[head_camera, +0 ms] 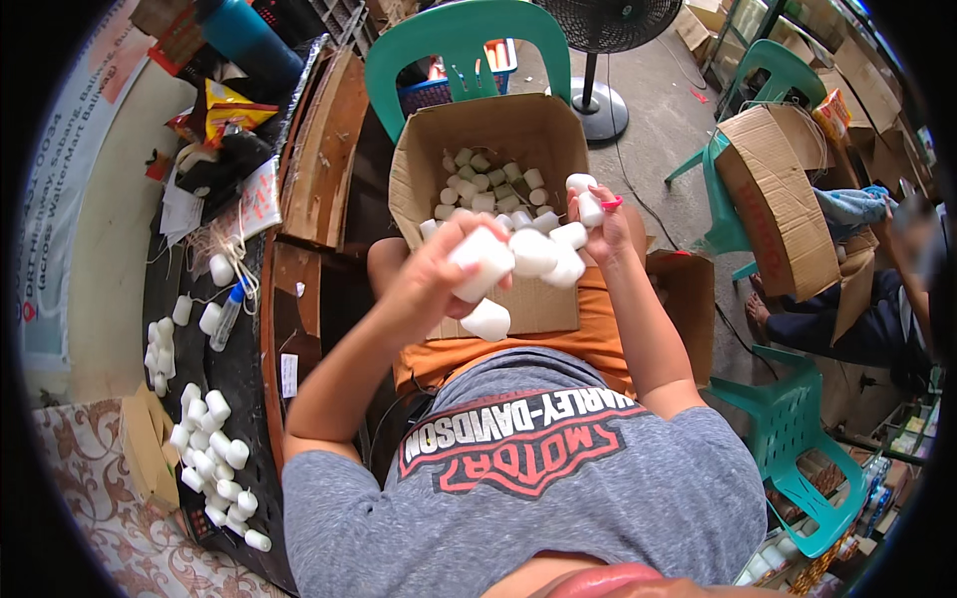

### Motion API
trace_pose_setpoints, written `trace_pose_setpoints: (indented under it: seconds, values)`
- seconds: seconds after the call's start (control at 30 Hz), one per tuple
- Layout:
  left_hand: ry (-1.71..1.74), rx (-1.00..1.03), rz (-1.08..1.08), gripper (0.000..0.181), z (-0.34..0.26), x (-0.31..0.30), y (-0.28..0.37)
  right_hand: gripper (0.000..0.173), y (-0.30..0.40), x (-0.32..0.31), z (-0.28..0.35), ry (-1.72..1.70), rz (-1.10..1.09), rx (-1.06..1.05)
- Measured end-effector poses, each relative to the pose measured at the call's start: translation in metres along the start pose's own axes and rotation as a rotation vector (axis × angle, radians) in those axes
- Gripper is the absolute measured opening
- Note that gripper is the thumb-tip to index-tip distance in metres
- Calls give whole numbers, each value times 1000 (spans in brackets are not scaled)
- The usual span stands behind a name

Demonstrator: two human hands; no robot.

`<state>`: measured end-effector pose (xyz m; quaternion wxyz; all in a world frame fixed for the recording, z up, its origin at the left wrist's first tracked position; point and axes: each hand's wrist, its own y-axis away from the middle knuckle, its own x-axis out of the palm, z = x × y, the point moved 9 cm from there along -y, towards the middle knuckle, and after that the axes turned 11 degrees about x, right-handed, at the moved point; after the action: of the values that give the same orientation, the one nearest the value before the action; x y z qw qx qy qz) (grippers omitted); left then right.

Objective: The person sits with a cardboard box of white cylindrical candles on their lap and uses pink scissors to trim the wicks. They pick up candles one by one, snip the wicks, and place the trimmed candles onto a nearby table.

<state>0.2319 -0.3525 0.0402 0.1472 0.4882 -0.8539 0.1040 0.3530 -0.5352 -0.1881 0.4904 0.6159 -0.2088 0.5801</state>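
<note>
Raised above my lap, my left hand [441, 273] grips a white cylindrical piece [482, 264], blurred, its material not clear. Several more such pieces [532, 253] hang between my hands in a bunch; what links them cannot be seen. My right hand [604, 224], with a pink band on one finger, has its fingers around two white pieces [591, 209] at the bunch's other end. Just beyond both hands, an open cardboard box [490, 127] leans against a green plastic chair [467, 37] and holds many white and pale green pieces [482, 183].
On the black-covered table [247, 404] at my left lie bunches of white pieces [217, 456], a blue-capped tube [228, 318], string and a blue bottle [250, 45]. A standing fan [591, 105] is ahead. Another person [845, 314] sits at the right beside a cardboard box [781, 202].
</note>
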Motion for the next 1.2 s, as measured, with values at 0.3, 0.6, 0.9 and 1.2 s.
trace_pose_setpoints:
  seconds: [0.3,0.6,0.9,1.2]
  values:
    - [-788,-190,-28,35,145,-81,36,54,33,75,-48,716,107,-396]
    - [-854,27,-151,50,167,-92,6,57,21,72,-100,865,232,-417]
    - [110,53,-233,46,187,-97,-32,59,15,81,-78,986,146,-556]
    - [75,-273,-324,23,192,-109,-25,57,8,47,-63,896,-78,-454]
